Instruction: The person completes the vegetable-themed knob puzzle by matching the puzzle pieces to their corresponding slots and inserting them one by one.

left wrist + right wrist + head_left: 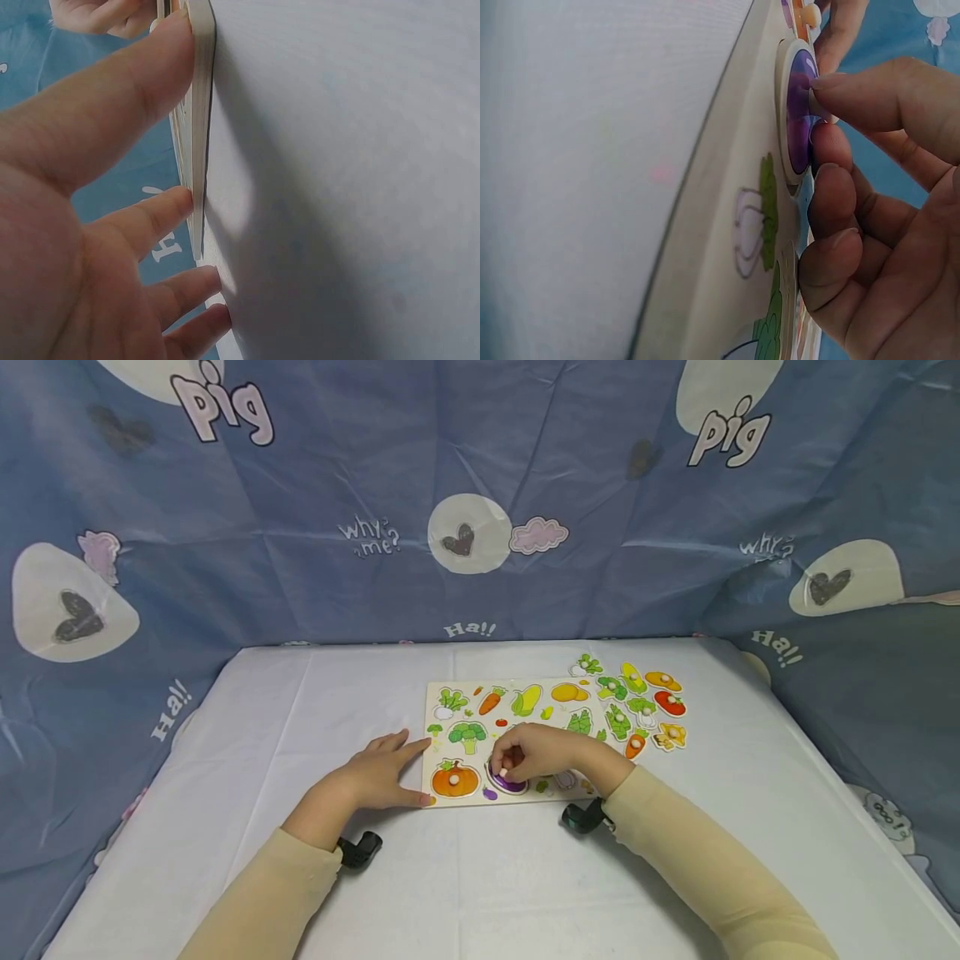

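R hand (536, 750) pinches knob (821, 107) of purple eggplant pc (799, 142), just below it on puzzle bd (438, 752); L hand (378, 772) spread, touching bd's L edge.

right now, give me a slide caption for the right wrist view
A right hand pinches the knob of a purple piece at a puzzle board.

Right hand (534, 750) has the purple eggplant piece (798, 142)!
Its pale knob (819, 105) is pinched, purple face up over the flat, vegetable-printed board (437, 755), full seating hard to tell; left hand (382, 772) touches the board's left edge. Orange pumpkin piece (453, 782) sits near-left, knob up, and loose vegetable pieces (641, 708) crowd the right end!
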The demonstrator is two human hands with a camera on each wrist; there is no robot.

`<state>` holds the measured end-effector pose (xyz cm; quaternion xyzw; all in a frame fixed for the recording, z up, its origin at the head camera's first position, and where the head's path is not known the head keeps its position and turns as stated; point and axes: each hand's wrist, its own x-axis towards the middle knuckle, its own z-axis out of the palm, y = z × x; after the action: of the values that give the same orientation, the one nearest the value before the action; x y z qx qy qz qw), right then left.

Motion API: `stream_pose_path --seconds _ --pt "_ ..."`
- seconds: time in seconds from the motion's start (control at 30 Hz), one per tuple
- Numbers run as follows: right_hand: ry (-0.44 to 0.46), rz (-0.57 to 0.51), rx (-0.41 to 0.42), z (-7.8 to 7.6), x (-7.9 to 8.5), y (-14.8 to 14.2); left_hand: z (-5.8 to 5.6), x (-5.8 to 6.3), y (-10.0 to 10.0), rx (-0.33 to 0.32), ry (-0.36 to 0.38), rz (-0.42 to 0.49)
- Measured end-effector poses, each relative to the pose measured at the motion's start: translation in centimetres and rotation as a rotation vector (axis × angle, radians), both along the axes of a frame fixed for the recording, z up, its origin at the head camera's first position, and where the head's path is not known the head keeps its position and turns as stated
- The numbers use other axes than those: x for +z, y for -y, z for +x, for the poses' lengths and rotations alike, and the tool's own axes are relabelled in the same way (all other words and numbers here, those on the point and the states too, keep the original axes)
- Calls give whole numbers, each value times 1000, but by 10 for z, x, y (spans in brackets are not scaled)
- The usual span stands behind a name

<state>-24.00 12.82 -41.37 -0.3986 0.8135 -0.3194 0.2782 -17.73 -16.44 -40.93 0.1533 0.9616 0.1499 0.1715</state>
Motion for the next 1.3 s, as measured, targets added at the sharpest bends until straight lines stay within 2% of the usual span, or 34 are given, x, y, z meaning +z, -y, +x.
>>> stream_pose_path --seconds 0.57,0.9,1.3 --pt "-61 31 21 4 1 1 0 0 0 -1 -4 -3" --pt "-71 37 -15 5 -1 1 0 -2 0 2 -3 -4" --pt "-159 73 -50 13 0 -2 -1 -2 -1 -1 -4 -7"
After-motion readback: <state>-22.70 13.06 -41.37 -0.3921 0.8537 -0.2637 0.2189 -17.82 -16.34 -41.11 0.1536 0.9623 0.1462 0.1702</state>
